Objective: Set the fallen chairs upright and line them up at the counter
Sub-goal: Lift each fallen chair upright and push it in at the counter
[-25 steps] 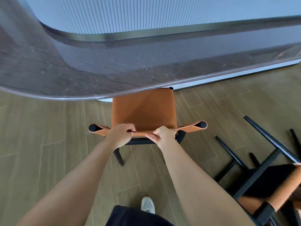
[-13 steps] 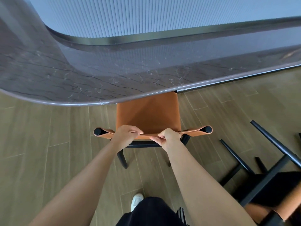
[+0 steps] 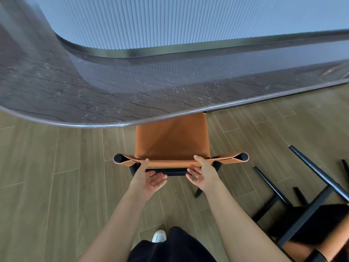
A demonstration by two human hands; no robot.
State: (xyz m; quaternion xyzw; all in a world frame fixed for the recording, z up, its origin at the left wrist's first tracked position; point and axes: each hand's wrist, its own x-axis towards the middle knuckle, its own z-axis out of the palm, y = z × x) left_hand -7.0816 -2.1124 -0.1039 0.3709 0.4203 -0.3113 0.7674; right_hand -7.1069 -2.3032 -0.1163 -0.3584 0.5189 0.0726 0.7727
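In the head view, I look down at the upright chair [image 3: 171,137], which stands on its legs directly in front of me. The far edge of its orange seat goes under the rounded edge of the counter [image 3: 94,91], a dark stone top with thin pale veins. The backrest [image 3: 170,163] is the part nearest to me: an orange band stretched between two black round post ends.

My left hand [image 3: 149,178] is loose, with the palm turned toward the right and a little upward. Its fingers are relaxed and slightly spread and pinch nothing; only the top finger reaches the orange band, and I cannot tell if it really touches. My right hand [image 3: 202,174] mirrors it, with the palm turned toward the left and the fingers relaxed and slightly apart. One fingertip lies at the top edge of the band, while the other fingers hang just beside the black rail under it. Neither hand closes around the chair.

To my right, the fallen chair [image 3: 311,205] lies on the wooden floor [image 3: 47,186], well apart from the counter, and its black legs point up and away from me. A part of its orange leather shows at the lower right corner.

Behind the counter rises a pale ribbed wall panel [image 3: 188,21]. Below my arms I see one white shoe [image 3: 159,236] and my dark garment [image 3: 170,246].
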